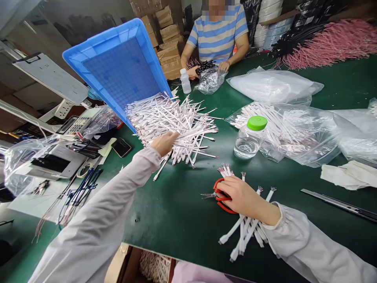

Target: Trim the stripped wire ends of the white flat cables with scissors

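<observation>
My left hand (164, 143) reaches into a big heap of white cable pieces (176, 122) spilling from a tilted blue plastic crate (123, 70); its fingers are buried in the heap. My right hand (240, 196) rests on the green table, curled around red-handled snips (219, 195) whose metal tips point left. Under and around that hand lies a small bunch of white cable pieces (246, 230) with frayed wire ends.
A clear bottle with a green cap (251, 137) stands mid-table beside plastic bags of white cables (294, 129). A metal ruler (338, 204) lies at the right. Across the table a person in a striped shirt (218, 31) handles a bag. A phone (120, 147) and calculator (75, 125) sit left.
</observation>
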Action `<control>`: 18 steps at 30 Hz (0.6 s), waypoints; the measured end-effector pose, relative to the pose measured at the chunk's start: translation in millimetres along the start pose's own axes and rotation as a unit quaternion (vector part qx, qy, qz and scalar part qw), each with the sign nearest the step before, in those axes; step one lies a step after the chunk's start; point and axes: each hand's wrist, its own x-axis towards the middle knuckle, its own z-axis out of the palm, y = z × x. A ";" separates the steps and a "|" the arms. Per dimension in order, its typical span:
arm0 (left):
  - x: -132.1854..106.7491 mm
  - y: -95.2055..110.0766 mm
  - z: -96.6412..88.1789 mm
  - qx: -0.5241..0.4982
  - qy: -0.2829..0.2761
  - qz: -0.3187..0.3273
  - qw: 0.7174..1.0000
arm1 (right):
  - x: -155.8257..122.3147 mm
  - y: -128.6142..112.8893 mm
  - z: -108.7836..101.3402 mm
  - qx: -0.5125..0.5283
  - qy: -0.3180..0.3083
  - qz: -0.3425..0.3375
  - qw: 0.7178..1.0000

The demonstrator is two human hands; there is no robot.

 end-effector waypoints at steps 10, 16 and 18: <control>39.9 0.6 10.1 0.031 0.013 0.031 0.999 | -1.9 2.7 3.2 0.003 -0.023 0.020 1.000; 44.3 -29.1 -20.0 0.047 0.021 -0.051 0.997 | -2.8 3.6 5.3 0.020 -0.033 0.031 0.999; 51.2 -42.0 -26.2 0.055 0.005 -0.075 0.996 | -2.9 3.5 5.6 0.019 -0.031 0.030 0.999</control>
